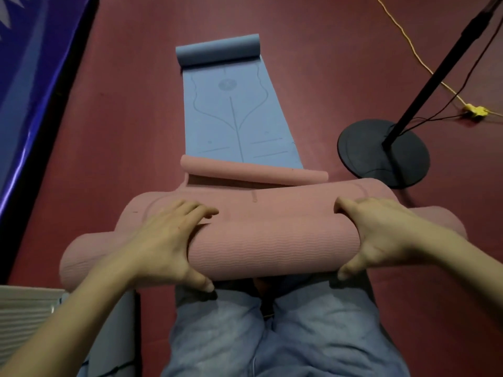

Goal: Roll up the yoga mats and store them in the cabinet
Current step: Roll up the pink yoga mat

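A thick pink yoga mat roll (272,246) lies across the floor just in front of my knees. My left hand (168,240) grips the roll left of its middle, fingers over the top and thumb underneath. On the right side my right hand (381,235) holds it the same way. The mat's unrolled remainder is short, and its far end (253,172) curls up on itself. Beyond it a blue yoga mat (236,118) lies flat, its far end (217,50) curled into a small roll.
A black round stand base (362,148) with a slanted pole stands on the red floor at right, with black cables and a yellow cord (475,110) nearby. A blue banner (32,77) runs along the left. A grey rolled mat (114,336) and a white ribbed object (24,317) sit at lower left.
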Motion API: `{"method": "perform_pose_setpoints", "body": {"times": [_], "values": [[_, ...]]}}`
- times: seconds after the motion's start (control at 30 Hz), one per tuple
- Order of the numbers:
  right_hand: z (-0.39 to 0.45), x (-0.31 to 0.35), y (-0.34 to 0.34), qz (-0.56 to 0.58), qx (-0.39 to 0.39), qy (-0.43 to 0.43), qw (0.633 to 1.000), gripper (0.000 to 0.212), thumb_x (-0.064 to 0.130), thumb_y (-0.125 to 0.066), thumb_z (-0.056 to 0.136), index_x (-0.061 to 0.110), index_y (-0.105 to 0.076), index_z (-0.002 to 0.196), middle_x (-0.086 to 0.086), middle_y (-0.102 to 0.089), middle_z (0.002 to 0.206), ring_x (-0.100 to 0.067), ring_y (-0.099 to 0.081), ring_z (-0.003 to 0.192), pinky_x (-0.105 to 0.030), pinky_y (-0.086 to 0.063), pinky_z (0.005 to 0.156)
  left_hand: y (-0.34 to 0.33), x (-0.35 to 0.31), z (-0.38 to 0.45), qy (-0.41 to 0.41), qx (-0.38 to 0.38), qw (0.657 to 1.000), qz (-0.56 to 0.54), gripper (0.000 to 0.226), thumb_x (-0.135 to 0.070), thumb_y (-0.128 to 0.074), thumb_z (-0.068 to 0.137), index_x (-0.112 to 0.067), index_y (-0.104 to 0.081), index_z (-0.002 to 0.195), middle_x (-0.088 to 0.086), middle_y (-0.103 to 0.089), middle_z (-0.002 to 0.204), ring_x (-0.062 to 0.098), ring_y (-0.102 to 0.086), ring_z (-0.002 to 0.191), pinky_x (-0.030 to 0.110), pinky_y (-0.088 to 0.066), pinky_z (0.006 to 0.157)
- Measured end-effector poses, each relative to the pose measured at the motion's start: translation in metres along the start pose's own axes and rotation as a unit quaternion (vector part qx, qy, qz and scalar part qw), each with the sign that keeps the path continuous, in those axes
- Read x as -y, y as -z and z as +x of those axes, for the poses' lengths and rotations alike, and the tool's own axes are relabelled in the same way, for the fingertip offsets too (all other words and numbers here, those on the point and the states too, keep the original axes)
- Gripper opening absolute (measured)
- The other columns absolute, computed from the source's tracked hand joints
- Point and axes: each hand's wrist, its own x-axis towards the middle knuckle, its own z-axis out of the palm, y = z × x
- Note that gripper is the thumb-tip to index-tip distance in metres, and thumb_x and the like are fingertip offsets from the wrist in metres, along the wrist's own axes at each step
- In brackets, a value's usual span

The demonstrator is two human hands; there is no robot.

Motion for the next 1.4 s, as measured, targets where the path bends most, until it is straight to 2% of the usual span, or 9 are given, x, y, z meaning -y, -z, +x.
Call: {"method": "perform_pose_setpoints", "body": {"times": [0.1, 0.33, 0.57, 0.73, 0.97, 1.1, 1.2, 1.3, 1.4], "values": [[0.014, -0.009, 0.015, 0.054, 0.054, 0.014, 0.997, 0.124, 0.085, -0.081, 0.035, 0.027, -0.042, 0.137, 0.006, -0.057, 0.128, -0.017, -0.056, 0.111, -0.033, -0.049, 0.091, -0.011, 0.004, 0.005, -0.048, -0.079, 0.995, 0.025, 0.118, -0.094, -0.071, 0.042, -0.022, -0.060, 0.134, -0.006, -0.062, 0.120, 0.019, -0.060, 0.108, 0.042, -0.054, 0.091], [0.049, -0.024, 0.028, 0.123, 0.137, 0.009, 0.983, 0.134, 0.084, -0.083, 0.028, 0.026, -0.045, 0.143, 0.016, -0.051, 0.133, -0.012, -0.052, 0.122, -0.030, -0.043, 0.103, -0.024, -0.004, 0.026, 0.017, -0.016, 0.994, 0.109, 0.155, -0.105, -0.052, 0.024, -0.005, -0.054, 0.143, 0.011, -0.070, 0.120, 0.035, -0.070, 0.104, 0.045, -0.060, 0.084], [0.030, -0.012, 0.017, 0.098, 0.037, 0.006, 0.995, 0.109, 0.083, -0.081, 0.033, 0.035, -0.051, 0.127, 0.017, -0.055, 0.119, -0.011, -0.054, 0.111, -0.031, -0.047, 0.097, -0.018, 0.003, 0.035, 0.021, -0.005, 0.993, 0.120, 0.142, -0.099, -0.060, 0.025, -0.012, -0.057, 0.137, 0.006, -0.071, 0.114, 0.032, -0.071, 0.097, 0.042, -0.060, 0.078], [0.016, 0.007, -0.001, -0.001, -0.056, 0.025, 0.998, 0.115, 0.084, -0.071, 0.039, 0.033, -0.040, 0.137, 0.008, -0.055, 0.128, -0.020, -0.053, 0.120, -0.038, -0.043, 0.099, -0.007, -0.001, 0.041, 0.020, 0.024, 0.992, 0.121, 0.129, -0.095, -0.061, 0.029, -0.029, -0.048, 0.139, -0.007, -0.065, 0.123, 0.022, -0.064, 0.110, 0.037, -0.053, 0.090], [0.029, 0.029, -0.022, -0.090, -0.146, 0.018, 0.985, 0.112, 0.060, -0.083, 0.042, 0.015, -0.045, 0.137, -0.004, -0.056, 0.127, -0.031, -0.057, 0.111, -0.047, -0.046, 0.096, 0.014, 0.008, 0.064, 0.032, 0.059, 0.996, 0.059, 0.136, -0.094, -0.070, 0.019, -0.036, -0.048, 0.140, -0.009, -0.067, 0.122, 0.018, -0.063, 0.108, 0.036, -0.053, 0.091], [0.042, 0.022, -0.006, -0.075, -0.112, 0.019, 0.991, 0.104, 0.058, -0.081, 0.046, 0.024, -0.041, 0.136, 0.002, -0.053, 0.129, -0.026, -0.053, 0.115, -0.042, -0.044, 0.097, 0.022, 0.000, 0.061, 0.028, 0.029, 0.999, 0.031, 0.135, -0.092, -0.075, 0.028, -0.040, -0.041, 0.148, -0.014, -0.060, 0.139, 0.015, -0.058, 0.120, 0.033, -0.048, 0.097], [0.052, 0.019, 0.009, -0.064, -0.063, 0.016, 0.996, 0.108, 0.060, -0.087, 0.043, 0.026, -0.041, 0.134, 0.003, -0.053, 0.129, -0.024, -0.055, 0.115, -0.039, -0.045, 0.093, 0.019, -0.005, 0.056, 0.036, -0.017, 0.998, 0.048, 0.153, -0.094, -0.074, 0.035, -0.031, -0.017, 0.163, -0.014, -0.045, 0.156, 0.016, -0.044, 0.140, 0.031, -0.035, 0.107], [0.060, 0.017, 0.026, -0.033, -0.017, 0.014, 0.999, 0.105, 0.056, -0.092, 0.042, 0.028, -0.044, 0.131, 0.003, -0.060, 0.125, -0.024, -0.059, 0.109, -0.035, -0.046, 0.083, 0.004, -0.002, 0.053, 0.041, -0.051, 0.996, 0.065, 0.171, -0.103, -0.062, 0.028, -0.022, 0.001, 0.164, -0.007, -0.047, 0.155, 0.017, -0.040, 0.145, 0.031, -0.022, 0.120], [0.065, 0.015, 0.037, -0.002, 0.023, 0.006, 1.000, 0.108, 0.049, -0.095, 0.043, 0.033, -0.043, 0.137, 0.005, -0.061, 0.124, -0.022, -0.059, 0.109, -0.031, -0.043, 0.079, -0.012, 0.003, 0.053, 0.044, -0.080, 0.991, 0.096, 0.176, -0.106, -0.052, 0.023, -0.016, 0.001, 0.164, 0.001, -0.052, 0.151, 0.022, -0.041, 0.146, 0.040, -0.018, 0.124]]}}
